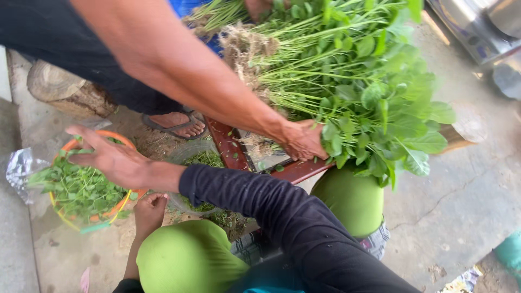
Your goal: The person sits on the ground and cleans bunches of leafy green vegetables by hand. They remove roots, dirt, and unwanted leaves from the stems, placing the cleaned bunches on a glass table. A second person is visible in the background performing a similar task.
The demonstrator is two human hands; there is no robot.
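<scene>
I see my right hand (114,160) spread wide and flat, holding nothing. It hovers just above the round orange and yellow plastic basket (69,145) of loose green leaves, which sits low on the grey concrete floor (461,206), easy to reach. My left hand (149,210) curls by my knee; I cannot tell if it holds anything. Another person's hand (304,142) presses the big bundle of green leafy stalks with roots (353,81), maybe to steady it. There is open floor on the right.
</scene>
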